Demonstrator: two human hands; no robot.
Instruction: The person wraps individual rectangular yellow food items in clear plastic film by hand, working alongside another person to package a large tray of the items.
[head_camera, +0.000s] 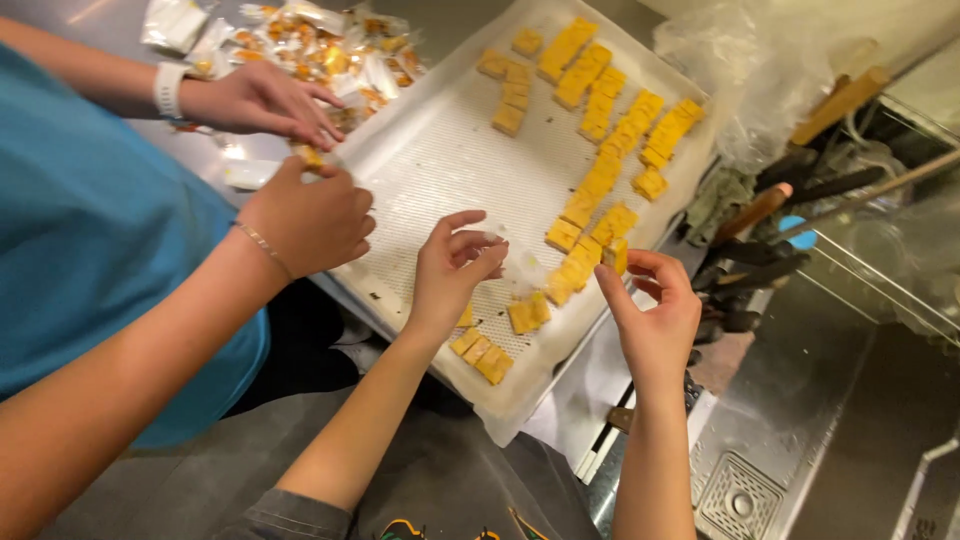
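A white perforated tray (420, 170) holds rows of small yellow candy blocks (600, 150). My left hand (450, 270) is over the tray's near part, its fingertips pinched on a small clear wrapper (512, 268). My right hand (655, 315) is at the tray's near right edge and pinches one yellow block (616, 256) between thumb and fingers. Several loose blocks (482, 352) lie just below my left hand. The two hands are a short gap apart.
A co-worker in a blue top stands at the left, one hand (310, 220) holding a piece at the tray's left edge, the other (262, 100) by a pile of wrapped candies (320, 50). A clear plastic bag (740, 70), wooden-handled tools (770, 215) and a sink drain (738, 500) lie to the right.
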